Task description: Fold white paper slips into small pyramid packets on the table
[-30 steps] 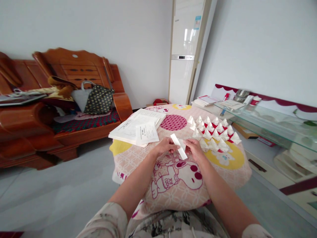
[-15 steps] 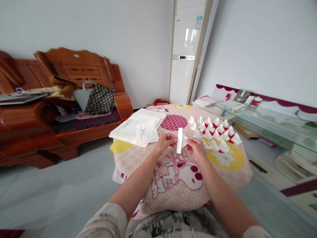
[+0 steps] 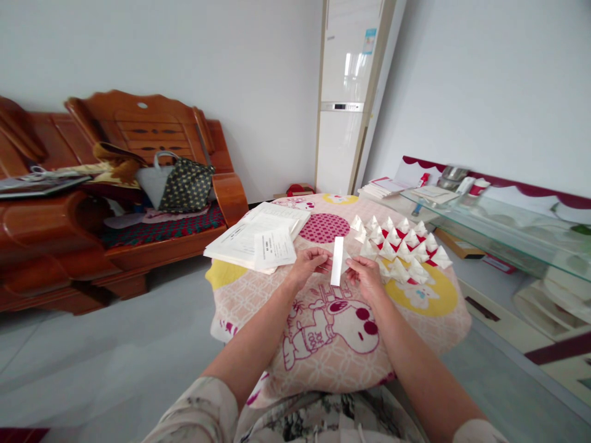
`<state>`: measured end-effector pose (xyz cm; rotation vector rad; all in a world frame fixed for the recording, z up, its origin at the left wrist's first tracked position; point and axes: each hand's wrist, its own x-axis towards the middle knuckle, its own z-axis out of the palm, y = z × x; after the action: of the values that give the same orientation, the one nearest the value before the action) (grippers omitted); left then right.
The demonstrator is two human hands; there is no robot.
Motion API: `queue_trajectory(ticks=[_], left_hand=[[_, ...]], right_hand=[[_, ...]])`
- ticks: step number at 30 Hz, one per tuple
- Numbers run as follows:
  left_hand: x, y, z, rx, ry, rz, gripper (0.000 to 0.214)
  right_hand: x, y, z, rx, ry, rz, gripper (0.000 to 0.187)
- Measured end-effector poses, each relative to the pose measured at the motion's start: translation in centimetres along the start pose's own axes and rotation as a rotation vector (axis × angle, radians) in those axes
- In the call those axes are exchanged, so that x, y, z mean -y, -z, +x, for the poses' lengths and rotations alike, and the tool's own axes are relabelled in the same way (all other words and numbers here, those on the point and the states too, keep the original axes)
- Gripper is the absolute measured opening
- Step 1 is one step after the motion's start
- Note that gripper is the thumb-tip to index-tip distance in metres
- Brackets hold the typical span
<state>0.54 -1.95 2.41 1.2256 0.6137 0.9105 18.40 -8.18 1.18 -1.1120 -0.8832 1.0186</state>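
Between my hands, a partly folded piece of white paper [image 3: 337, 261] is held above the table, a narrow upright strip facing me with a pointed part behind it on the right. My left hand [image 3: 310, 264] pinches its left side with thumb and forefinger. At the right corner, my right hand [image 3: 364, 272] is closed on the same paper. Several folded white paper pieces [image 3: 392, 237] with pointed tops stand in rows to the right of my right hand, red showing between them. A stack of printed sheets [image 3: 240, 239] lies left of my left hand, with a smaller printed sheet [image 3: 274, 247] on top.
A pink patterned cloth [image 3: 323, 369] covers the round table. On the right stands a glass-topped cabinet [image 3: 498, 227] with bowls and a cup. A wooden sofa [image 3: 152, 132] holding bags is at the left. A tall white air conditioner [image 3: 341, 147] stands behind.
The paper strip has tilted slightly, its top leaning a little to the right. Both hands keep their hold in nearly the same place.
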Motion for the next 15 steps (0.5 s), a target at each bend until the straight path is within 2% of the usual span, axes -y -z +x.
queue_trajectory(ticks=[3,11,15], left_hand=[[0.0,-0.2,0.0,0.028,0.006,-0.024,0.043],[0.2,-0.8,-0.1,0.094,0.041,-0.049,0.046],[0.2,-0.9,-0.2,0.134,0.053,-0.066,0.048]], right_hand=[[-0.1,0.0,0.1,0.032,-0.032,0.033,0.026],[-0.7,-0.1,0.3,0.231,-0.146,0.148,0.028],[-1.0,0.0,0.3,0.289,-0.179,0.177,0.027]])
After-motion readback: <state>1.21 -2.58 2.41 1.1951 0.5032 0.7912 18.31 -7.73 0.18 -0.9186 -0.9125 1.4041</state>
